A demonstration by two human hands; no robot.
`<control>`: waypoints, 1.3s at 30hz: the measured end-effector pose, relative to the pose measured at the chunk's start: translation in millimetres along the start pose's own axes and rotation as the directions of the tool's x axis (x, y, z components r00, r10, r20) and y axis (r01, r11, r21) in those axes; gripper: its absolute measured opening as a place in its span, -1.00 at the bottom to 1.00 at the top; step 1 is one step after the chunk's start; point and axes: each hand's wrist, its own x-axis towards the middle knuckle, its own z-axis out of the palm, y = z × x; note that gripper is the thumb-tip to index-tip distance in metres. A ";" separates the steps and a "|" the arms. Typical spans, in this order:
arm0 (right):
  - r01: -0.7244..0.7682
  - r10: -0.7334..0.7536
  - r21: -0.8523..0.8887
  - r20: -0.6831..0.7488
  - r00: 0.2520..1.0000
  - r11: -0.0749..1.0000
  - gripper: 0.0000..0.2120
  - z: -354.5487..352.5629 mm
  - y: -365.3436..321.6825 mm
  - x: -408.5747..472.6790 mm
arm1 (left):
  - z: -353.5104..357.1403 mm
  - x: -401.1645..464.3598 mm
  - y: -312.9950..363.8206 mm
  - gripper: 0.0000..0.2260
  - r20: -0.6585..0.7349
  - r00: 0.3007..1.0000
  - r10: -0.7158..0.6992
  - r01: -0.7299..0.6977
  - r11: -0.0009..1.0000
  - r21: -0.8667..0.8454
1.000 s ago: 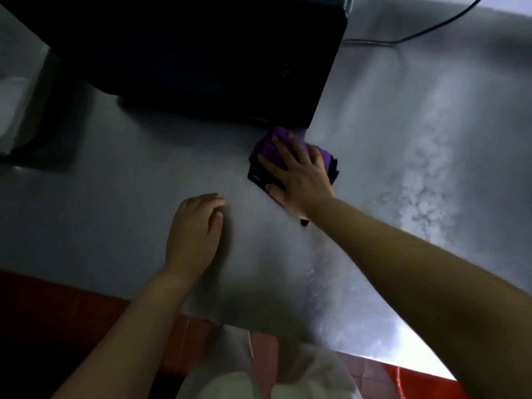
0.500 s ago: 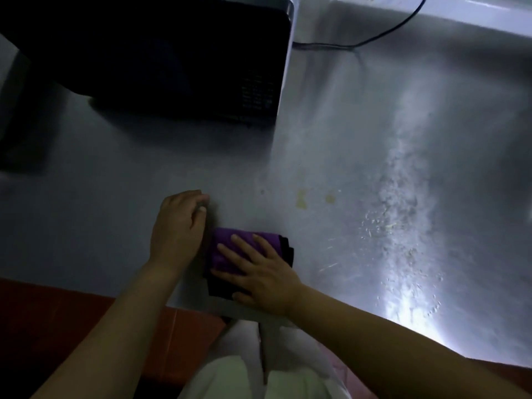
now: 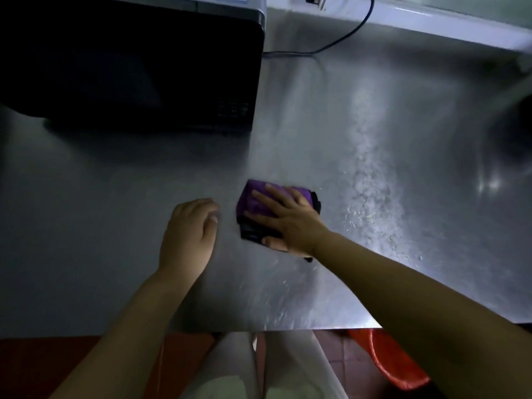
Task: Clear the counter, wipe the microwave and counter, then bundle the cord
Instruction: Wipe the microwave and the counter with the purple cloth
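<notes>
While the left hand point(image 3: 188, 234) is rested with relaxed fingers on the steel worktop point(image 3: 86, 226), a folded purple cloth point(image 3: 260, 201) just beside it is pressed flat under the right hand point(image 3: 290, 223).

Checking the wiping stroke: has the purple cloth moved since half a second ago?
Yes. The cloth slid away from the counter's near edge and rightward from the left hand.

Microwave point(image 3: 138, 70) sits at the desk's point(image 3: 86, 226) back left, cord point(image 3: 339, 43) trailing behind to its right; cloth point(image 3: 259, 203) lies in front, under the right hand point(image 3: 290, 223), left hand point(image 3: 188, 234) just beside.
</notes>
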 end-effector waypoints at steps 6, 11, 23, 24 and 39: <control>-0.160 0.160 -0.025 -0.036 0.987 0.987 -0.42 -8.2 58.1 50.8 | 5.0 -10.4 -2.7 -0.76 0.009 1.000 0.015 -0.015 0.999 -0.046; -0.307 0.308 0.038 -0.034 0.951 0.951 -0.42 -15.7 106.0 84.9 | 14.1 -11.9 -0.2 -0.77 0.017 1.000 0.026 -0.025 0.999 -0.033; -0.281 0.278 0.114 0.040 0.960 0.953 -0.42 -5.1 33.6 -10.1 | 32.8 -13.2 39.0 -0.76 0.029 0.999 0.039 -0.039 0.999 0.005; -0.241 0.238 0.108 0.041 0.970 0.965 -0.42 -1.6 20.3 -24.3 | 35.2 -11.1 44.1 -0.76 0.034 0.998 0.043 -0.044 0.999 0.008; 0.099 -0.098 0.012 -0.029 0.995 0.995 -0.49 29.5 53.9 -160.2 | 73.5 4.4 114.1 -0.77 0.084 0.984 0.160 -0.162 0.986 0.027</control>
